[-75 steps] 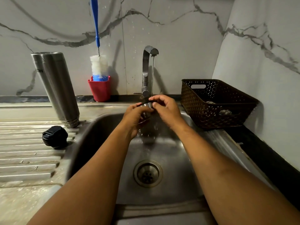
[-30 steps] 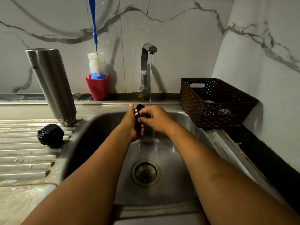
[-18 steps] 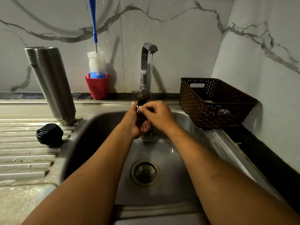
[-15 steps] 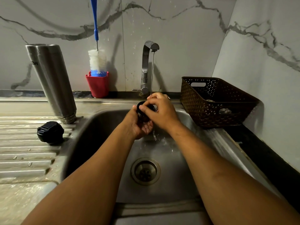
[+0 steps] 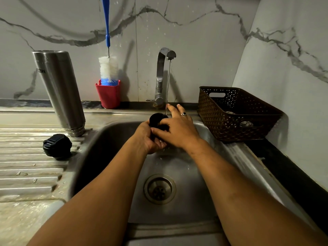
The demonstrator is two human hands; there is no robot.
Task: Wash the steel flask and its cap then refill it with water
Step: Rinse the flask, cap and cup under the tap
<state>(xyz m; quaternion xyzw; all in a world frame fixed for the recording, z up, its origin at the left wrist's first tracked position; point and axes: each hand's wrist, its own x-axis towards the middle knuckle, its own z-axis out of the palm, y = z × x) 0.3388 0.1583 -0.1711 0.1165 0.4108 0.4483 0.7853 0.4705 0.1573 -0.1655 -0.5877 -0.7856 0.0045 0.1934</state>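
Holds the small round black plastic cap (image 5: 157, 120) over the stainless steel sink (image 5: 110, 148), just under the thin stream from the chrome tap (image 5: 163, 75), near the back edge of the table. Grips it from below in the left hand (image 5: 147, 139) and pins it with the thumb of the right hand (image 5: 177, 132) against fingers reaching behind it. Probably slips easily, being wet, smooth and worked between wet fingers; would then drop into the basin and roll toward the round steel drain (image 5: 159, 189). Could also throw spray off its curved top onto the wall and the brown perforated plastic basket (image 5: 230, 121) at the table's right edge. Keeps the tall brushed-steel flask (image 5: 59, 91) mouth down on the ribbed draining part of the table, by the sink's back left corner. Looks top-heavy there, and could topple under a stray elbow onto the chunky black lid piece (image 5: 57, 146) lying just in front. Shows only one piece of writing: dark letters on the flask's side, upside down, seemingly starting MIL, otherwise unreadable.
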